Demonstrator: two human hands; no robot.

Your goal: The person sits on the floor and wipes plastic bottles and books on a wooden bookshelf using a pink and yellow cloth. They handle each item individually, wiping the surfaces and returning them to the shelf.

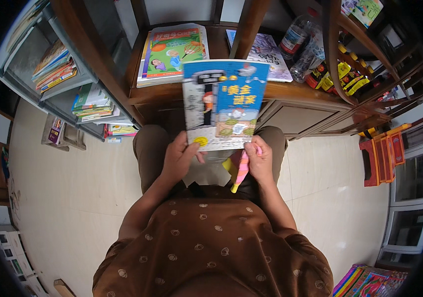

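Between my two hands is a thin paperback book point(226, 107) with a blue and white illustrated cover that bears writing. My left hand point(180, 156) grips its lower left corner, thumb on the cover. At the lower right corner, my right hand point(260, 157) holds the book together with a pink and yellow cloth-like item point(242, 170) that hangs below it. The book is raised over my lap, its top overlapping the front edge of a wooden shelf point(159, 90). Behind it on that shelf lie a stack of magazines point(176, 52) and a purple-covered book point(267, 52).
Plastic bottles point(294, 36) and yellow-and-black packets point(349, 80) crowd the shelf's right side. A grey rack point(61, 89) with book stacks stands left, near a small wooden stool point(74, 137). At right are red-orange wooden furniture point(382, 156) and a colourful stack point(371, 280) on the floor.
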